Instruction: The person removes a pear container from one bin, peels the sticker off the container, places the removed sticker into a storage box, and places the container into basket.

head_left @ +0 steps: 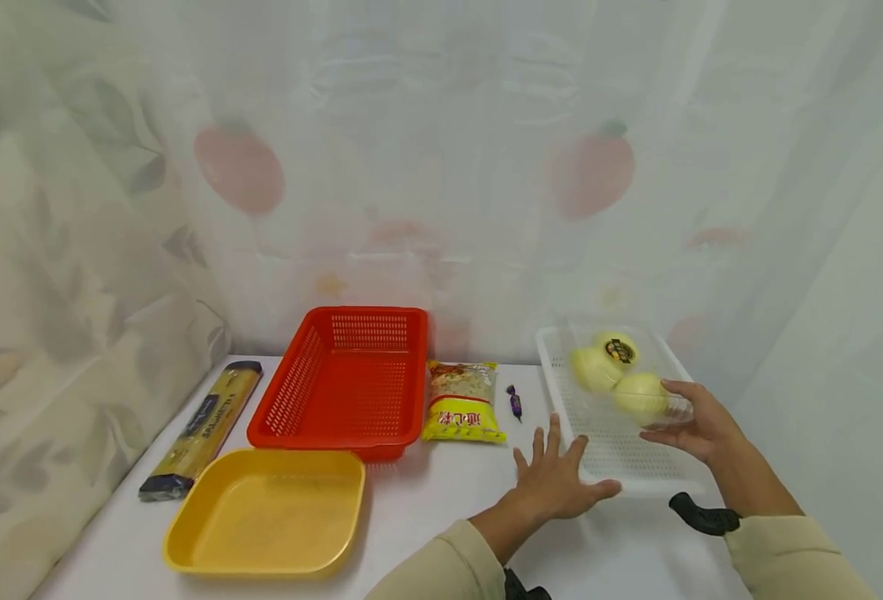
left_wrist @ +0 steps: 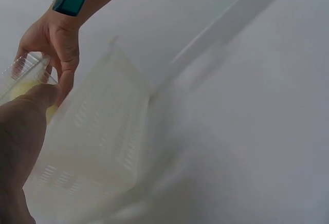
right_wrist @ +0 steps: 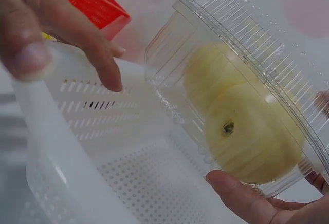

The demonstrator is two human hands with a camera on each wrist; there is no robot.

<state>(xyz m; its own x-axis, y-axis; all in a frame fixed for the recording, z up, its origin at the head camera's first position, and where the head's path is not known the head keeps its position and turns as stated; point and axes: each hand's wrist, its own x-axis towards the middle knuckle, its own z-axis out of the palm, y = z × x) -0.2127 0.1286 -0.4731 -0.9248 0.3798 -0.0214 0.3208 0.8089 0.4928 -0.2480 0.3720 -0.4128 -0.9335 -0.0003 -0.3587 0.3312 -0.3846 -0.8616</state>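
Observation:
My right hand [head_left: 700, 425] grips one end of a clear plastic fruit box [right_wrist: 180, 80], with the thumb on its near side. Inside lie 3 round, pale yellow fruits [right_wrist: 252, 131], one with its stem hollow showing, and a dark round label [head_left: 621, 351] is on the box. The box is tilted in the right wrist view, over the white perforated basket [head_left: 636, 486]. My left hand [head_left: 554, 483] has its fingers spread at the basket's near left corner. It holds nothing, and its fingertips overlap the basket rim in the head view.
Left of the basket lie a small purple wrapped candy [head_left: 515, 403] and a yellow pasta bag [head_left: 464, 402]. Farther left are a red basket [head_left: 370, 387], a yellow tray [head_left: 269, 512] and a spaghetti pack [head_left: 205, 427]. A curtain [head_left: 441, 167] hangs behind the table.

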